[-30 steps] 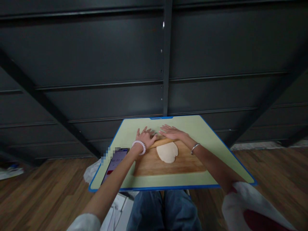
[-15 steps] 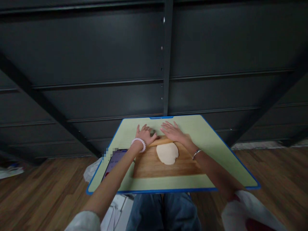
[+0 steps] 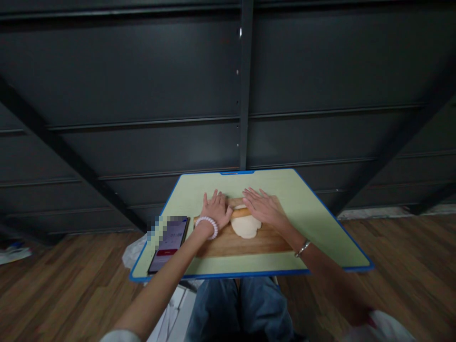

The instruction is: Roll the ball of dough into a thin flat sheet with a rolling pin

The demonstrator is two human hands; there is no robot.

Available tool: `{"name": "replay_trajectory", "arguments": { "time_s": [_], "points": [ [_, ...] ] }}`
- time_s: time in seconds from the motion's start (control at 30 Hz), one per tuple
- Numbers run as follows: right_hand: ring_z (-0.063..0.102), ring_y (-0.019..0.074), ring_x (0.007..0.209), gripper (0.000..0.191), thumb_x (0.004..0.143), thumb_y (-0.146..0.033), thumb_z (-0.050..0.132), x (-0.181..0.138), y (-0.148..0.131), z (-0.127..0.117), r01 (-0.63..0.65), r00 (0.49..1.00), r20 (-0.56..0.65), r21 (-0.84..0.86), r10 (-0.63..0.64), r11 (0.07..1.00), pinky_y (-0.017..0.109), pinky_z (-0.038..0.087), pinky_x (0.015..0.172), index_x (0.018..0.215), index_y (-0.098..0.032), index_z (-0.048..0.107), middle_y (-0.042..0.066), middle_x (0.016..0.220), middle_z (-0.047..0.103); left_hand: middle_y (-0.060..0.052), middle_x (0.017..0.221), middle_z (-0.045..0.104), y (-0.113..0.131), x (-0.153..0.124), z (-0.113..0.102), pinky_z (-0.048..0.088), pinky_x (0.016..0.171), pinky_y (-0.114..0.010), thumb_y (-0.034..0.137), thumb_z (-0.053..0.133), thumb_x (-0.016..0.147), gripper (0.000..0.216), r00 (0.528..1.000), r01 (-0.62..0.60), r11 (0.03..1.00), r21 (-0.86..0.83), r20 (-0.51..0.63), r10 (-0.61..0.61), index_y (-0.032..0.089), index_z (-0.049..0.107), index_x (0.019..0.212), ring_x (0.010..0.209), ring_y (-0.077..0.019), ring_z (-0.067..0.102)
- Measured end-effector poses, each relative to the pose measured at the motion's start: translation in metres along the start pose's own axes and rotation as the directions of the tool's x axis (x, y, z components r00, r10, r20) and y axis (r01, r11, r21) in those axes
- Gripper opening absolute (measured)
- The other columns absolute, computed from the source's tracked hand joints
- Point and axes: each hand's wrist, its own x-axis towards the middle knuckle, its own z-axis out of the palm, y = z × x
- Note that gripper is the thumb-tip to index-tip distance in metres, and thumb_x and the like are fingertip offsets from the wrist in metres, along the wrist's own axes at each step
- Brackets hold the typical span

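Observation:
A flattened piece of pale dough (image 3: pixel 246 228) lies on a wooden cutting board (image 3: pixel 231 248). A wooden rolling pin (image 3: pixel 241 213) rests crosswise over its far part, and a strip of dough shows beyond the pin. My left hand (image 3: pixel 216 210) presses on the pin's left part with fingers stretched forward and spread. On the right part lies my right hand (image 3: pixel 263 209), palm down and fingers extended flat. Both palms hide the ends of the pin; neither hand is wrapped around it.
The board sits on a small light-green table (image 3: pixel 320 242) with a blue edge. A phone (image 3: pixel 170 242) showing a timer lies at its left, by my left forearm. A dark metal panel wall (image 3: pixel 171 85) stands behind the table. A plastic bag (image 3: pixel 131 251) is beyond the left edge.
Both hands and the rolling pin have come back toward me, from the dough's far edge onto the dough. The phone screen is less covered by my left arm.

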Motion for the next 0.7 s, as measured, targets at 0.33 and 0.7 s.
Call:
{"name": "replay_trajectory", "arguments": {
  "time_s": [0.33,0.7],
  "points": [
    [0.032,0.0190,0.133,0.049,0.096,-0.032,0.020,-0.039,-0.019,-0.007,-0.004,0.995,-0.095,-0.009,0.003,1.000,0.037,0.023,0.110,0.134,-0.015,0.046,0.008,0.142,0.040,-0.015,0.137,0.046,0.008,-0.028,0.008,0.022,0.111,-0.040,0.043,0.020,0.094,0.057,0.986,-0.083,0.996,-0.027,-0.150,0.078,0.007,0.042,0.133,0.133,-0.0236,0.033],
    [0.038,0.0181,0.129,0.040,0.093,-0.018,0.033,-0.080,-0.038,-0.012,0.052,0.979,-0.201,0.056,-0.040,0.997,0.041,0.024,0.109,0.129,-0.017,0.050,0.007,0.134,0.051,-0.019,0.133,0.048,0.008,-0.061,0.013,0.035,0.105,-0.041,0.028,0.031,0.093,0.046,0.960,-0.221,0.968,-0.116,-0.203,0.195,0.004,0.041,0.131,0.125,-0.0256,0.044]
  ]
}}
